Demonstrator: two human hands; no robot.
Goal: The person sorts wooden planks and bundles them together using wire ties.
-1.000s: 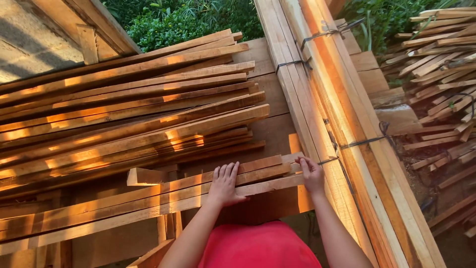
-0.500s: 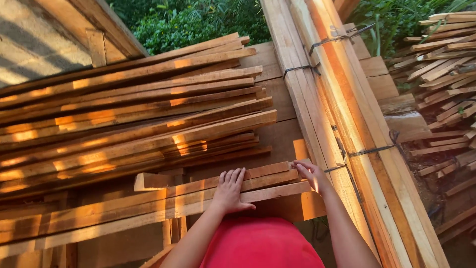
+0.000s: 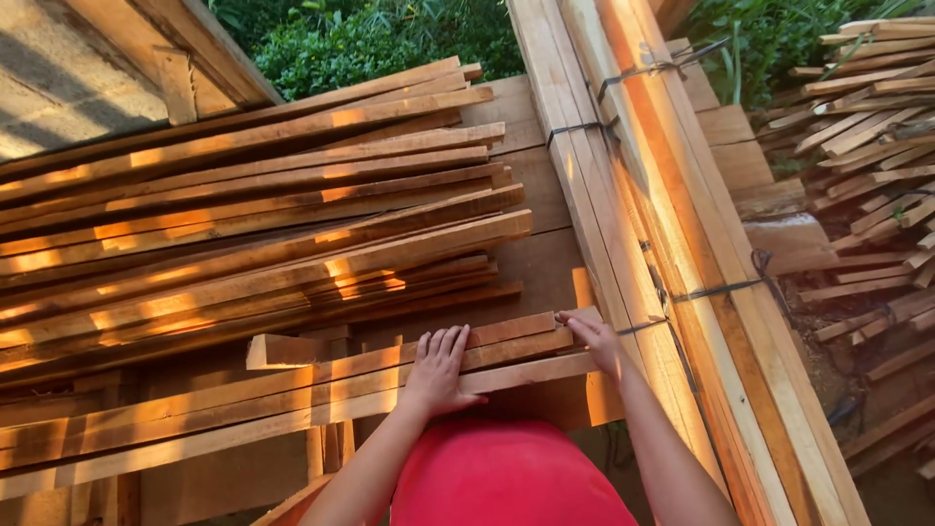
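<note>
A low row of three long wooden slats (image 3: 243, 399) lies across the bench in front of me, side by side. My left hand (image 3: 435, 372) rests flat on top of them, fingers spread. My right hand (image 3: 594, 341) touches the right ends of the slats (image 3: 531, 341), fingers pointing left against the end grain. Neither hand grips anything. A red garment covers my body at the bottom of the view.
A big loose pile of slats (image 3: 253, 214) lies behind the row. Strapped bundles of long planks (image 3: 643, 195) run diagonally on the right. More slats (image 3: 867, 127) are heaped at far right. A short offcut (image 3: 282, 349) sits by the row. Green bushes stand beyond.
My right hand has slid a little to the left along the slat ends. My left hand stays flat on the row. The view shifted slightly.
</note>
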